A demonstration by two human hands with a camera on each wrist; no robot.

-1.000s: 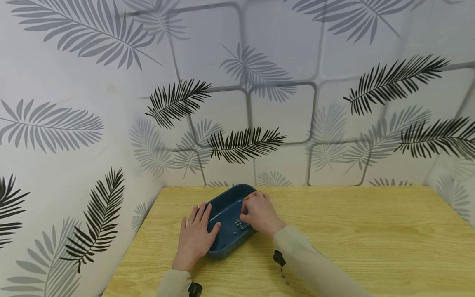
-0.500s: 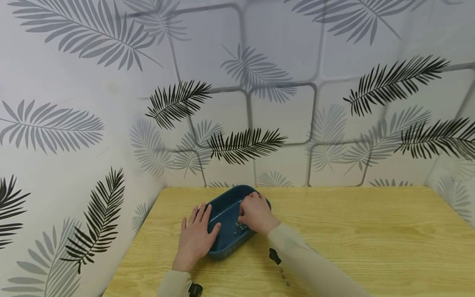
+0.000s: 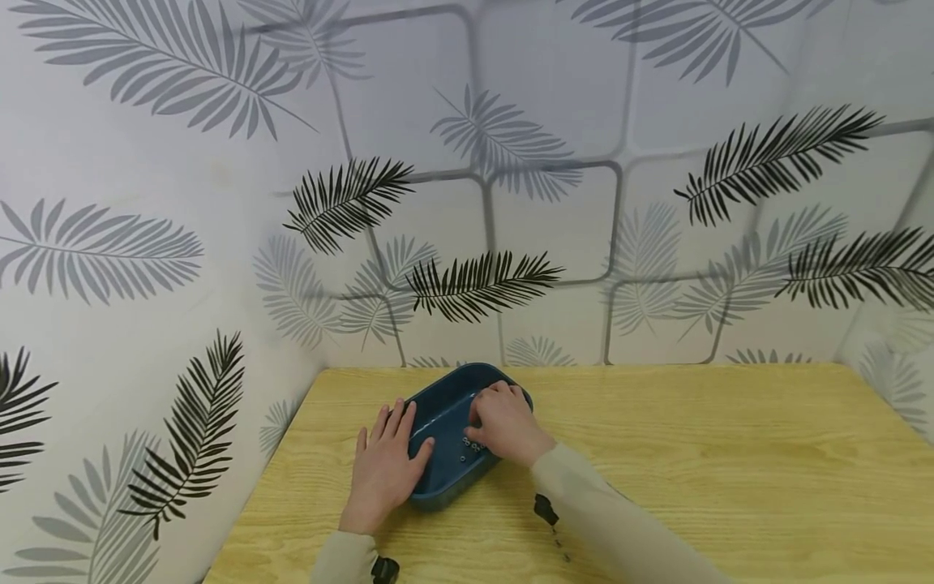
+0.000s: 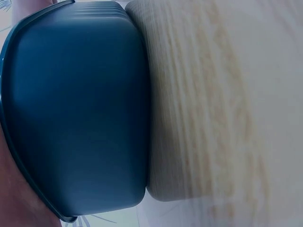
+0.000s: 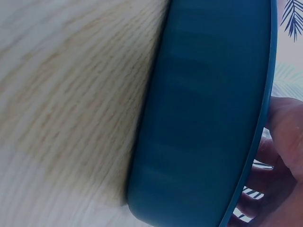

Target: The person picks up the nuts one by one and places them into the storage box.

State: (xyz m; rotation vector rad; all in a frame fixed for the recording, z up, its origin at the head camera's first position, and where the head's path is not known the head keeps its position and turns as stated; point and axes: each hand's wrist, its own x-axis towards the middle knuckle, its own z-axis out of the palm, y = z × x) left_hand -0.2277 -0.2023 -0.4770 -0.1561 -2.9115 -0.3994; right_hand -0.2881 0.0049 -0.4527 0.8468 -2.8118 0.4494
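Tray (image 3: 445,422) runs lengthwise toward the far right; left hand (image 3: 383,466) flat, right hand's (image 3: 507,426) grip unclear.

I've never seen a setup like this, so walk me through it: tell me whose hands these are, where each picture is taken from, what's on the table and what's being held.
No machine here: a person works with two bare hands and wears three cameras. The wide picture comes from the head, looking down at a wooden table. The two close-ups come from the wrists and show the outer wall of a dark blue tub. In the head view, the left hand lies with straight fingers against the tub's left rim. The right hand reaches inside it, fingers curled, over a few small metal rings; whether its grip holds one is hidden.
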